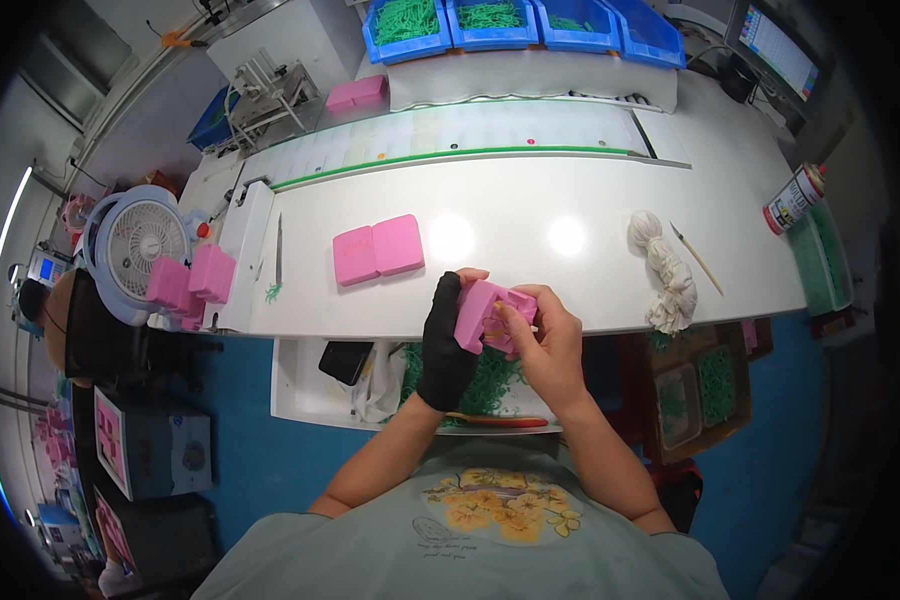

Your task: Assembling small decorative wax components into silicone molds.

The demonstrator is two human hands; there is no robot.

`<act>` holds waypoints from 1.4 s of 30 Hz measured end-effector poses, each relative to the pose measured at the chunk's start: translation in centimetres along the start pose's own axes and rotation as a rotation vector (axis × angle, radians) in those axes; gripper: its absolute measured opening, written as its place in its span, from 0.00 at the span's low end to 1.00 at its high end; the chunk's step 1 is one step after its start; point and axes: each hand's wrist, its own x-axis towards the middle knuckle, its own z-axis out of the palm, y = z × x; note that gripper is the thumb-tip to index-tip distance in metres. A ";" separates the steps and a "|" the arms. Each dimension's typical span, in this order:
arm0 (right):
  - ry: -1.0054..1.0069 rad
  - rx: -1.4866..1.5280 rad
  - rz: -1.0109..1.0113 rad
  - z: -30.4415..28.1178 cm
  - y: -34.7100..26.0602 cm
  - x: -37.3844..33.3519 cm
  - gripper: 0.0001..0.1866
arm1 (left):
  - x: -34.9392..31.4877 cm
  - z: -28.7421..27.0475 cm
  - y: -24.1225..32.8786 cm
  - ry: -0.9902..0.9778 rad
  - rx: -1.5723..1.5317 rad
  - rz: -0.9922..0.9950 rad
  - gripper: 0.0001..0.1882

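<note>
Just past the near edge of the white table [530,220], I hold a pink block [478,306] with a hollowed, notched side, perhaps a rubber mould. My left hand [446,345], in a black glove that leaves the fingertips bare, wraps round its left side. The bare fingers of my right hand [545,340] close on its right side, thumb pressed into the hollow. Something small and yellowish shows by that thumb, too small to name. Two more pink blocks [378,250] lie side by side on the table, left of my hands.
Below my hands a pulled-out drawer [288,385] holds green bits. Tweezers [279,250] lie at left, near a fan [142,245] and stacked pink blocks [212,272]. A cloth bundle [662,270], a thin stick [697,258] and a spray can [796,198] are at right; blue bins [492,40] stand behind.
</note>
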 end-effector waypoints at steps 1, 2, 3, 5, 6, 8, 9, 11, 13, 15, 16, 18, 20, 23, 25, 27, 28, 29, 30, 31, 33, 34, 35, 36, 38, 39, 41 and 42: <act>-0.019 0.008 0.008 -0.4 -0.1 0.2 0.11 | 0.2 -0.2 0.1 -0.062 -0.041 -0.050 0.20; -0.039 0.016 0.017 -0.8 -0.2 0.4 0.11 | 0.3 -0.4 0.3 -0.064 -0.042 -0.050 0.20; -0.037 0.016 0.017 -1.1 -0.4 0.4 0.11 | 0.3 -0.6 0.7 -0.118 0.017 -0.026 0.21; -0.108 0.062 0.054 -1.4 -0.7 0.5 0.10 | 0.4 -1.0 0.8 -0.170 0.079 0.001 0.23; -0.109 0.063 0.053 -1.3 -0.9 0.4 0.10 | 0.5 -1.3 0.1 -0.188 -0.030 0.014 0.23; -0.106 0.132 0.094 -1.2 -1.0 0.5 0.10 | 0.6 -1.5 0.0 -0.209 -0.138 0.026 0.23; -0.105 0.133 0.095 -1.2 -1.0 0.5 0.10 | 0.4 -1.5 0.3 -0.201 -0.079 -0.019 0.22; -0.100 0.117 0.099 -1.1 -1.1 0.3 0.10 | 0.2 -1.4 0.7 -0.190 -0.017 -0.060 0.21; -0.106 0.137 0.108 -0.9 -0.6 0.2 0.11 | 0.2 -1.0 0.8 -0.106 0.139 0.052 0.18; -0.110 0.155 0.119 -0.8 -0.5 0.2 0.12 | 0.3 -0.4 0.9 -0.055 0.026 0.021 0.18; -0.076 0.297 0.160 -0.8 -0.7 0.2 0.13 | 0.3 -0.2 1.0 -0.002 -0.084 -0.009 0.17; -0.042 0.439 0.202 -0.6 -0.5 0.1 0.14 | 0.4 -0.3 1.1 0.015 0.002 0.005 0.18; -0.072 0.421 0.170 -0.5 -0.1 -0.3 0.16 | 0.4 -0.2 1.0 0.029 0.087 0.022 0.18; -0.059 0.238 0.038 -0.2 0.9 -0.4 0.17 | 0.3 -0.1 -0.1 0.012 -0.052 0.018 0.20; -0.062 0.216 0.056 -0.6 0.6 -0.4 0.18 | 0.4 0.0 -0.5 -0.036 0.110 0.087 0.23; -0.066 0.193 0.073 -1.0 0.6 -0.2 0.18 | 0.5 -0.2 -0.1 -0.069 0.212 0.133 0.25; -0.071 0.179 0.063 -1.3 0.7 0.0 0.17 | 0.6 -0.4 0.2 -0.100 0.317 0.180 0.27; -0.075 0.165 0.053 -1.6 0.7 0.2 0.15 | 0.6 -0.8 0.4 -0.102 0.314 0.183 0.27; -0.073 0.162 0.051 -2.1 0.3 0.2 0.15 | 0.6 -1.3 0.6 -0.187 0.239 0.147 0.28; -0.102 0.242 0.143 -2.5 -0.3 0.3 0.14 | 0.6 -1.8 0.7 -0.269 0.167 0.112 0.29; -0.134 0.322 0.232 -2.6 -1.0 0.3 0.13 | 0.3 -2.3 0.9 -0.223 0.038 -0.100 0.27; -0.105 0.353 0.219 -2.3 -1.3 -0.1 0.13 | 0.0 -2.4 1.1 -0.177 -0.094 -0.314 0.26; -0.077 0.385 0.206 -2.0 -1.4 -0.4 0.14 | -0.2 -1.5 1.1 -0.084 -0.137 -0.177 0.23; -0.082 0.384 0.205 -1.8 -1.3 -0.6 0.14 | -0.2 -1.0 1.3 -0.081 -0.137 -0.175 0.23; -0.038 0.065 0.023 -1.5 -0.8 -1.0 0.14 | -0.2 -0.1 2.4 -0.011 -0.178 -0.102 0.16; -0.039 0.065 0.024 -1.5 -0.6 -1.0 0.14 | -0.3 0.0 2.8 -0.010 -0.178 -0.103 0.16; -0.051 -0.272 -0.272 -1.5 -0.3 -1.0 0.14 | -0.5 -0.2 3.6 -0.017 0.033 -0.162 0.13; -0.055 -0.270 -0.271 -1.7 -0.4 -0.9 0.14 | -0.5 -0.5 3.4 -0.013 0.035 -0.164 0.13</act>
